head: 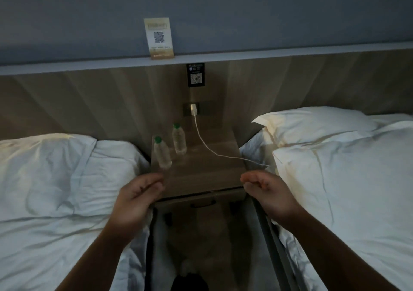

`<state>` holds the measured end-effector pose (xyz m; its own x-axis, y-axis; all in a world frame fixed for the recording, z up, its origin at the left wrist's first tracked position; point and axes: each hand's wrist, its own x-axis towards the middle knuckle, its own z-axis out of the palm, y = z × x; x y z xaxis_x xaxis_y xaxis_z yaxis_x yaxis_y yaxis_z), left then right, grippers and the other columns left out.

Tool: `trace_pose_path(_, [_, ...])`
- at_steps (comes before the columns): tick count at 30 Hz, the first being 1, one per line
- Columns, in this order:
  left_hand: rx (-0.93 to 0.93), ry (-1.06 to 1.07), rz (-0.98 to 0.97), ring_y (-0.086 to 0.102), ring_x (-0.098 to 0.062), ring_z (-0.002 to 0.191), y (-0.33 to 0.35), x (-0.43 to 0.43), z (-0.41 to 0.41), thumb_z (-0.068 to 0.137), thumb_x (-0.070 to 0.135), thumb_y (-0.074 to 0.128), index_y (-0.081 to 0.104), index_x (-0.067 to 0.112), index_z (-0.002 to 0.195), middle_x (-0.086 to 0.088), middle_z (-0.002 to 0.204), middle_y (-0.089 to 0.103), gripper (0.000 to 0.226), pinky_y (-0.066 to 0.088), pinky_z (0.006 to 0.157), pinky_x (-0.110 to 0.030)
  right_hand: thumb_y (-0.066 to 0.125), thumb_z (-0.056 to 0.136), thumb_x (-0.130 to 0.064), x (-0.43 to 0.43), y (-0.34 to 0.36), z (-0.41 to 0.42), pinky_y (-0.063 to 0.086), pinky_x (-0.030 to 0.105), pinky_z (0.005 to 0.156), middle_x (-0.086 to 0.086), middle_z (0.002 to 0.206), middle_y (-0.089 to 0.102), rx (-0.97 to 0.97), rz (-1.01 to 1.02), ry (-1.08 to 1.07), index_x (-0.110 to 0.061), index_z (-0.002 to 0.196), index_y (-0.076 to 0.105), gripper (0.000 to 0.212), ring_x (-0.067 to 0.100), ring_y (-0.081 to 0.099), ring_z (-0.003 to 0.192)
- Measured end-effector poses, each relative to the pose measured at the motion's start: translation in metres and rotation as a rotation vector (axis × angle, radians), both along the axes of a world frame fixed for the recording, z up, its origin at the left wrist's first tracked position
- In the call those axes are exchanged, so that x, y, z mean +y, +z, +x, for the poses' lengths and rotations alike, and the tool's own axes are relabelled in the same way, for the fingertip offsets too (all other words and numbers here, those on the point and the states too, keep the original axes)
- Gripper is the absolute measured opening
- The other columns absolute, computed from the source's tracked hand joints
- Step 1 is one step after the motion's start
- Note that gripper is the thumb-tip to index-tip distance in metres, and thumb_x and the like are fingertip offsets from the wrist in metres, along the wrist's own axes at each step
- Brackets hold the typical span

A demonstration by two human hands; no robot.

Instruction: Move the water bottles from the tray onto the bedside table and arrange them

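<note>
Broadly, two beds in crumpled white linen fill the sides, the left bed [55, 190] and the right bed [346, 179]. Behind them runs a wood-grain headboard panel [89, 101], capped by a pale, flat ledge [268, 55]. Between the beds sits the bedside table. Its flat rectangular surface [201, 174] has the same matte wood grain, and a dark drawer handle [203, 204] shows below its front edge.

The left hand [136, 199] hovers at the front-left corner of the surface, fingers loosely curled with a gap to the thumb, holding nothing. Whether they touch the edge cannot be told. The right hand [268, 192] hangs at the front-right corner, fingers bent slackly toward the thumb, also empty.

Two clear plastic bottles with green caps stand upright on the surface. The front bottle [162, 154] is close to the left edge. The back bottle [179, 140] is just behind it and to its right, nearer the back edge, and the two stand apart.

A thin white cable [207, 147] droops from a white charger [193, 109] plugged into the panel, crosses the surface and runs off its right edge. A cream card [159, 38] with a printed code stands on the ledge. A small black label [195, 75] is stuck on the panel below the ledge.
</note>
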<state>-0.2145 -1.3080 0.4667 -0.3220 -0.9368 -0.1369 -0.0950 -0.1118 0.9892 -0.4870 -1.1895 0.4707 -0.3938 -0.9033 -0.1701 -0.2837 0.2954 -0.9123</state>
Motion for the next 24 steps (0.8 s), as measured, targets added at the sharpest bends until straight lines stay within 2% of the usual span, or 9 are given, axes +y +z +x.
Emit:
trace_pose_path(2, [0.000, 0.075, 0.009, 0.067, -0.034, 0.099, 0.002, 0.034, 0.011, 0.088, 0.003, 0.063, 0.072, 0.013, 0.099, -0.011, 0.094, 0.075, 0.017, 0.053, 0.085, -0.039, 0.065, 0.089, -0.018, 0.011, 0.002, 0.005, 0.045, 0.011, 0.077, -0.015, 0.100, 0.068, 0.021, 0.034, 0.078, -0.026, 0.108, 0.067, 0.021, -0.009, 0.062, 0.092])
trace_pose_path(5, [0.018, 0.217, 0.028, 0.068, -0.027, 0.093, 0.008, 0.086, 0.035, 0.090, -0.005, 0.056, 0.074, 0.016, 0.089, -0.008, 0.088, 0.076, 0.028, 0.055, 0.081, -0.030, 0.064, 0.089, -0.019, 0.020, 0.004, 0.023, 0.046, 0.008, 0.074, -0.015, 0.098, 0.069, 0.021, 0.052, 0.186, -0.027, 0.105, 0.068, 0.019, -0.013, 0.061, 0.090])
trace_pose_path(8, [0.007, 0.369, 0.046, 0.068, -0.030, 0.102, 0.010, 0.137, 0.065, 0.089, -0.001, 0.058, 0.071, 0.009, 0.098, -0.014, 0.097, 0.073, 0.019, 0.052, 0.094, -0.045, 0.063, 0.090, -0.016, 0.025, 0.005, 0.050, 0.047, 0.006, 0.071, -0.013, 0.096, 0.070, -0.010, 0.033, 0.319, -0.026, 0.102, 0.068, 0.017, -0.010, 0.063, 0.088])
trace_pose_path(12, [0.017, 0.592, 0.054, 0.066, -0.032, 0.104, 0.014, 0.204, 0.113, 0.089, 0.002, 0.060, 0.070, 0.007, 0.102, -0.017, 0.101, 0.071, 0.016, 0.052, 0.095, -0.048, 0.066, 0.087, -0.020, 0.031, 0.004, 0.106, 0.051, 0.024, 0.083, -0.007, 0.094, 0.072, -0.031, 0.037, 0.524, -0.026, 0.099, 0.069, 0.014, 0.003, 0.067, 0.090])
trace_pose_path(15, [0.029, 0.770, 0.056, 0.067, -0.029, 0.103, 0.021, 0.257, 0.149, 0.086, 0.007, 0.067, 0.071, 0.011, 0.100, -0.013, 0.100, 0.073, 0.015, 0.053, 0.093, -0.044, 0.068, 0.074, -0.034, 0.041, 0.004, 0.157, 0.052, 0.031, 0.087, -0.006, 0.093, 0.073, -0.033, 0.011, 0.685, -0.038, 0.089, 0.070, 0.015, 0.010, 0.068, 0.092])
trace_pose_path(17, [0.039, 0.894, 0.059, 0.068, -0.025, 0.101, 0.024, 0.297, 0.173, 0.082, 0.011, 0.070, 0.072, 0.015, 0.099, -0.010, 0.099, 0.074, 0.017, 0.053, 0.093, -0.043, 0.069, 0.079, -0.020, 0.050, 0.005, 0.193, 0.051, 0.030, 0.086, -0.004, 0.091, 0.074, -0.023, 0.013, 0.802, -0.032, 0.084, 0.071, 0.014, 0.008, 0.068, 0.090])
trace_pose_path(19, [0.046, 1.010, 0.060, 0.068, -0.023, 0.100, 0.026, 0.340, 0.195, 0.079, 0.015, 0.071, 0.073, 0.016, 0.098, -0.008, 0.099, 0.074, 0.020, 0.053, 0.093, -0.044, 0.067, 0.084, -0.005, 0.062, 0.008, 0.230, 0.050, 0.027, 0.082, -0.003, 0.088, 0.073, -0.002, 0.021, 0.923, -0.027, 0.084, 0.069, 0.022, 0.004, 0.068, 0.086])
trace_pose_path(22, [0.045, 1.167, 0.071, 0.068, -0.020, 0.101, 0.025, 0.408, 0.227, 0.075, 0.020, 0.069, 0.072, 0.015, 0.099, -0.005, 0.100, 0.075, 0.025, 0.053, 0.093, -0.044, 0.066, 0.085, -0.006, 0.090, 0.016, 0.287, 0.051, 0.020, 0.075, -0.007, 0.091, 0.073, 0.026, 0.019, 1.093, -0.025, 0.091, 0.069, 0.021, -0.001, 0.067, 0.084])
trace_pose_path(24, [0.055, 1.261, 0.078, 0.068, -0.019, 0.102, 0.023, 0.456, 0.245, 0.077, 0.017, 0.070, 0.072, 0.016, 0.100, -0.005, 0.101, 0.075, 0.024, 0.052, 0.092, -0.042, 0.066, 0.086, -0.008, 0.117, 0.020, 0.323, 0.051, 0.018, 0.079, -0.009, 0.094, 0.073, 0.026, 0.008, 1.194, -0.026, 0.095, 0.069, 0.020, -0.001, 0.066, 0.089])
